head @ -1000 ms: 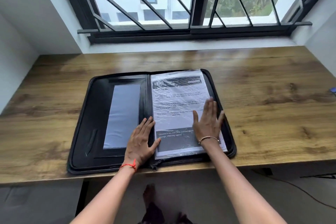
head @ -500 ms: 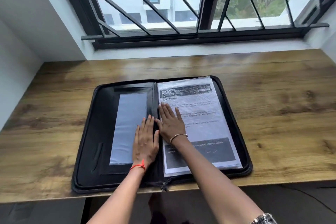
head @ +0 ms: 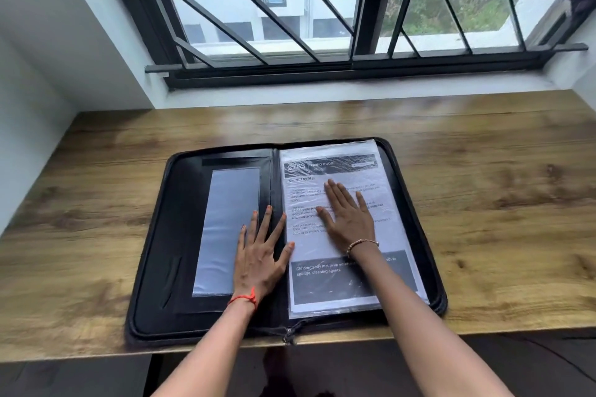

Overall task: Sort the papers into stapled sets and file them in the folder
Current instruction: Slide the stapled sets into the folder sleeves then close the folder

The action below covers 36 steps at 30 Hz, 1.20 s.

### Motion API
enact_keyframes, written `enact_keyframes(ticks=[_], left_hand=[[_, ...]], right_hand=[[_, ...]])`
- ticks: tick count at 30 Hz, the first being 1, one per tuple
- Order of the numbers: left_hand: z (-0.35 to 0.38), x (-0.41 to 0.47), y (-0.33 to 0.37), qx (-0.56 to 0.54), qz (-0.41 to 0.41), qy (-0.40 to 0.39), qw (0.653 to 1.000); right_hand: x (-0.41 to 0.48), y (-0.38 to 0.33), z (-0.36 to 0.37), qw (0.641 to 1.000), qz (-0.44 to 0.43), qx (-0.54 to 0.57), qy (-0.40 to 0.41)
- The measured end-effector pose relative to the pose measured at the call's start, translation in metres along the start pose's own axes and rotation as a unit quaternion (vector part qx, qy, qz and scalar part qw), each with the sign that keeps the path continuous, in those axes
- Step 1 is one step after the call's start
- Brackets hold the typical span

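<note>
On the surface [head: 503,203], folder [head: 151,267] lying open, papers [head: 335,287] filed under a glossy sleeve [head: 395,229] on its right half. Sheets judged light, limp and slippery (lift by an edge; the stiffer folder by its sides). Left hand [head: 258,263] flat on the folder beside them, right hand [head: 350,219] flat on the papers, fingers straight, neither gripping

Head camera looks forward and down, close over the desk [head: 483,203].

Soft window [head: 322,10] daylight (edges warped)
</note>
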<state>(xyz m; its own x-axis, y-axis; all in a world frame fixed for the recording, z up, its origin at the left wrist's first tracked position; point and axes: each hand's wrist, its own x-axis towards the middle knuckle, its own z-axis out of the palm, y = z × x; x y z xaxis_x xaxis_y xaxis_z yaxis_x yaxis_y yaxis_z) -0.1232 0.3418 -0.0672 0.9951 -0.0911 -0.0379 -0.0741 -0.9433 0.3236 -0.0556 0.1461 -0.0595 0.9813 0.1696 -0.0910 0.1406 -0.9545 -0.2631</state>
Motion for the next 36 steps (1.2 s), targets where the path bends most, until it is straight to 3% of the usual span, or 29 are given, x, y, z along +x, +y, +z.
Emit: enact_keyframes(ticks=[5, 12, 15, 19, 22, 27, 31, 36], left_hand=[[0.000, 0.000, 0.001, -0.001, -0.002, 0.000, 1.000], [0.000, 0.001, 0.003, 0.002, -0.005, 0.009, 1.000], [0.000, 0.001, 0.002, 0.005, -0.010, 0.016, 1.000], [0.001, 0.001, 0.002, 0.012, -0.015, 0.016, 1.000], [0.003, 0.001, 0.000, -0.002, -0.016, 0.020, 1.000], [0.001, 0.002, 0.001, -0.028, -0.029, 0.039, 0.998], [0.000, 0.001, 0.003, -0.036, -0.030, 0.053, 0.998], [0.001, 0.001, 0.005, -0.025, -0.028, 0.048, 0.998]], right_hand=[[-0.001, 0.027, -0.005, 0.999, 0.050, 0.007, 0.014], [-0.010, 0.077, -0.021, 0.980, 0.189, 0.051, 0.022], [-0.006, 0.072, -0.019, 0.978, 0.201, 0.039, 0.025], [0.007, 0.050, -0.029, 0.962, 0.251, 0.046, 0.092], [0.029, 0.021, -0.032, 0.978, 0.175, 0.027, 0.110], [0.061, -0.053, -0.015, 0.997, -0.026, 0.040, 0.054], [0.077, -0.092, 0.000, 0.998, -0.050, 0.046, 0.005], [0.082, -0.093, 0.010, 0.999, -0.039, -0.004, -0.036]])
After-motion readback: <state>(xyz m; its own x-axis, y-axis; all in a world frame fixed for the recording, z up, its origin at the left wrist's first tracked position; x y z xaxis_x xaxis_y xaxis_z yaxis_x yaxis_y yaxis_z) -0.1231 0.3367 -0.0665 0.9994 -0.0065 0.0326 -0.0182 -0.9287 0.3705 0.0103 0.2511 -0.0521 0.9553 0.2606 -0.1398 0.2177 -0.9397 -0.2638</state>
